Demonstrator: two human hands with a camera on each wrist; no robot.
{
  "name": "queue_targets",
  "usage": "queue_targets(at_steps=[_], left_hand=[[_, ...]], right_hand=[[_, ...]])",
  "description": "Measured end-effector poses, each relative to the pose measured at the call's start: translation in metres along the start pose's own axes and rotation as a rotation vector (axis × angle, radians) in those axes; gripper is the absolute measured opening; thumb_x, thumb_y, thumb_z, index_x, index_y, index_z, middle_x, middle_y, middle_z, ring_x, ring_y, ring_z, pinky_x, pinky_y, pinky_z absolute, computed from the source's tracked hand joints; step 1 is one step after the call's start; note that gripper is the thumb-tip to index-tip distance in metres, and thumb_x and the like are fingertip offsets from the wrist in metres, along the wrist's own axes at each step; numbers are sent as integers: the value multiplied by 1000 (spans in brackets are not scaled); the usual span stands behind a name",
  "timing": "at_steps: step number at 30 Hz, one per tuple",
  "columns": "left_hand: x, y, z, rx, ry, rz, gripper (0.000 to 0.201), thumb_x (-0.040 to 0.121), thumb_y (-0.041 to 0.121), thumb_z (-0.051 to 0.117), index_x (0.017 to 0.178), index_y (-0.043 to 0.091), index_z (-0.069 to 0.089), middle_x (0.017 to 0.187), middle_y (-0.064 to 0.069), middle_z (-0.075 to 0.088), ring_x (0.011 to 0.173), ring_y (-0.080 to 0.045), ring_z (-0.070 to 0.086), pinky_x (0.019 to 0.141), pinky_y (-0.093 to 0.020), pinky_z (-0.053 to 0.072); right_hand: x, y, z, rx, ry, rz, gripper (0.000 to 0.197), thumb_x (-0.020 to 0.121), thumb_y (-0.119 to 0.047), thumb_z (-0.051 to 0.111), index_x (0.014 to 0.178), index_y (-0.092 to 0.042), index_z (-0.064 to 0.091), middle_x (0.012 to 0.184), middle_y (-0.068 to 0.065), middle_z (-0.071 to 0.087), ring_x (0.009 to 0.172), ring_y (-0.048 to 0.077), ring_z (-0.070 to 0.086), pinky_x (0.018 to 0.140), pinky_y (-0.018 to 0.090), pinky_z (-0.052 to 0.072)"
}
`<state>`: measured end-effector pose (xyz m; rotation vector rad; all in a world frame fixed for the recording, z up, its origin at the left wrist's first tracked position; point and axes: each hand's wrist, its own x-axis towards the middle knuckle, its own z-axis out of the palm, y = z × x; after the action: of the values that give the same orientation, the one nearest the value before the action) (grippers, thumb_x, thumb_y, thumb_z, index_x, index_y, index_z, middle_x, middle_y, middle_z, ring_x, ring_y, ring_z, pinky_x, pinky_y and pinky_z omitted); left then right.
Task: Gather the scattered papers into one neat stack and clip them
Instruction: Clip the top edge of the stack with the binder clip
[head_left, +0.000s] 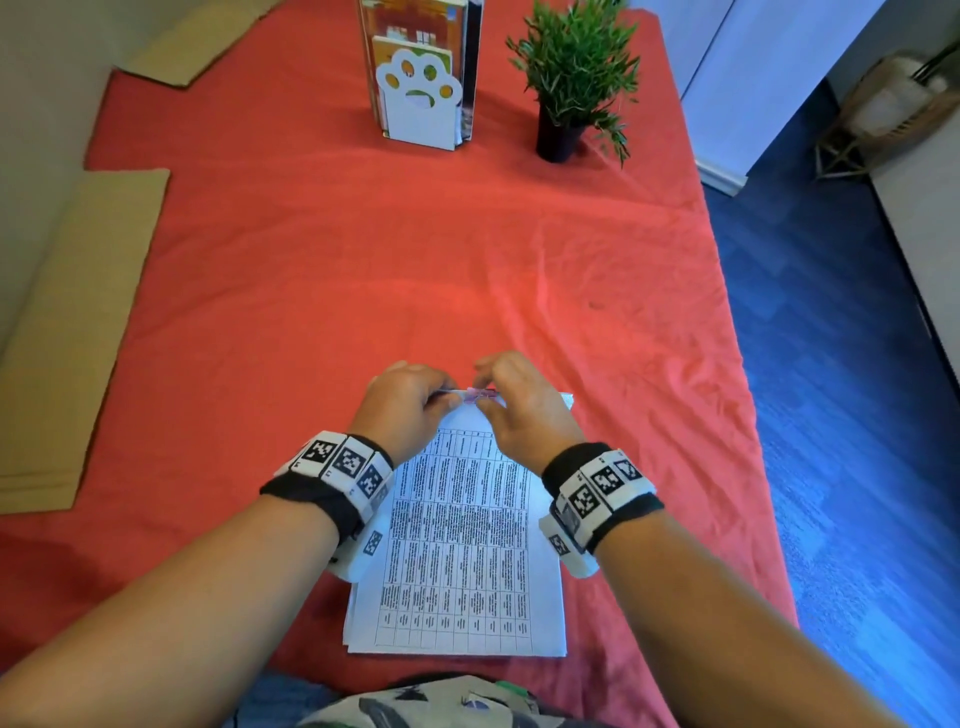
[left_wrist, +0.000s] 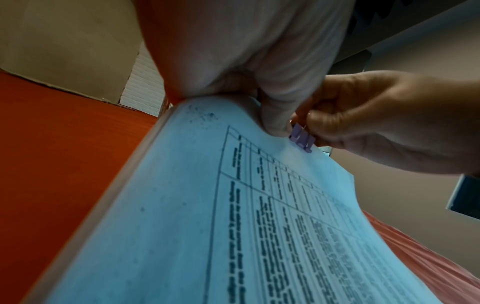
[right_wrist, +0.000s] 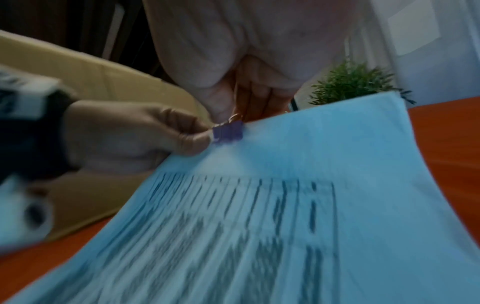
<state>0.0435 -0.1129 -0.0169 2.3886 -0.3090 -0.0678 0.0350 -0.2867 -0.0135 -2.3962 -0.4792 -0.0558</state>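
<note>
A stack of printed papers (head_left: 457, 545) lies on the red tablecloth (head_left: 363, 260) in front of me, its far edge lifted off the cloth. My left hand (head_left: 441, 400) pinches that edge, thumb (left_wrist: 275, 115) on top of the stack (left_wrist: 207, 205). A small purple binder clip (head_left: 475, 396) sits on the same edge just right of the thumb. My right hand (head_left: 491, 397) pinches the clip (left_wrist: 302, 139) by its wire handles. In the right wrist view the clip (right_wrist: 228, 132) bites the stack (right_wrist: 285, 205) beside the left hand (right_wrist: 202, 139).
A white paw-shaped bookend (head_left: 421, 98) holding books and a small potted plant (head_left: 571, 78) stand at the far end. Flat cardboard sheets (head_left: 78, 338) lie along the left. The table's right edge (head_left: 748, 415) drops to a blue floor.
</note>
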Motion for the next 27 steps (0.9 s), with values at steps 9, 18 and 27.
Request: queue_targets(at_steps=[9,18,27], left_hand=[[4,4,-2,15,-14,52,13,86,32,64,77,23,68,66,11,58,66,-15,51,89,-34,37],[-8,22,-6,93,32,180,19,83,36,65,68,26,58,61,16,47,68,-9,39,70,-32,29],[14,20,-51,-220,158,-24,22,86,19,63,67,29,62,59,20,58,64,7,46,77,-27,41]], right_hand=[[-50,-4,13,-465,198,-142,33,67,-4,60,96,-18,70,132,1,46,109,25,48,88,37,37],[-31,-10,-8,-459,-3,60,57,90,-38,45,143,-19,33,116,-6,70,138,21,38,114,57,15],[-41,-5,-31,288,280,403,80,90,-20,57,152,-15,6,143,-12,37,133,-4,36,113,29,31]])
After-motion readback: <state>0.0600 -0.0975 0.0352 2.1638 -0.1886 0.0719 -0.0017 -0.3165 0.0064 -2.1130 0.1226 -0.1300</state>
